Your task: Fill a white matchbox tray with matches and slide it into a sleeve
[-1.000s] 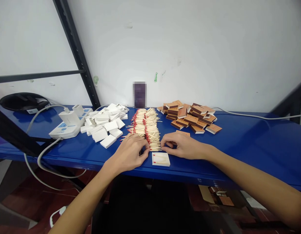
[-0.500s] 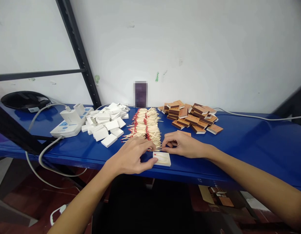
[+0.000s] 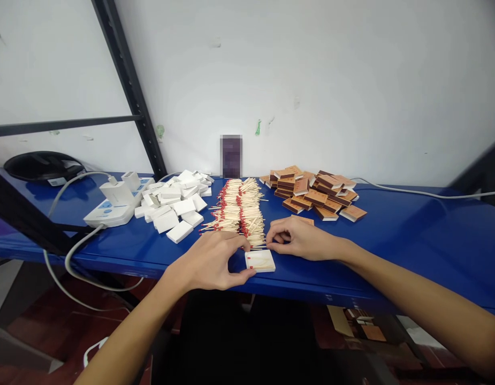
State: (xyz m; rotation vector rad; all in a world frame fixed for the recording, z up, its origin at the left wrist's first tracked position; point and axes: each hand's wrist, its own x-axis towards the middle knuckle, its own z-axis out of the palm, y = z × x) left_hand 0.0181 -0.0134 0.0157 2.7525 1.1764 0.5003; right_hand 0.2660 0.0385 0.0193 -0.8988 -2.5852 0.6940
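We're holding the matchbox tray (image 3: 260, 260) in the grip of our left hand (image 3: 209, 262) while our right hand (image 3: 301, 239) is curling at the matchstick pile (image 3: 241, 208) (can't tell if it's got any), and the next pinch probably wants the heads lined up.

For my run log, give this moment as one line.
left hand: grips white tray | right hand: at matchstick pile edge | tray: matches inside | surface: blue shelf

A pixelated dark rectangle (image 3: 231, 155) stands at the back edge of the bench (image 3: 411, 230). Print on the orange matchbox sleeves (image 3: 315, 193) is too small to read. The right hand (image 3: 299, 239) half covers one sleeve; whether its curled fingertips pinch matchsticks (image 3: 241, 208) cannot be told. The left hand (image 3: 209, 262) masks the left end of the matchbox tray (image 3: 261, 260) it grips.
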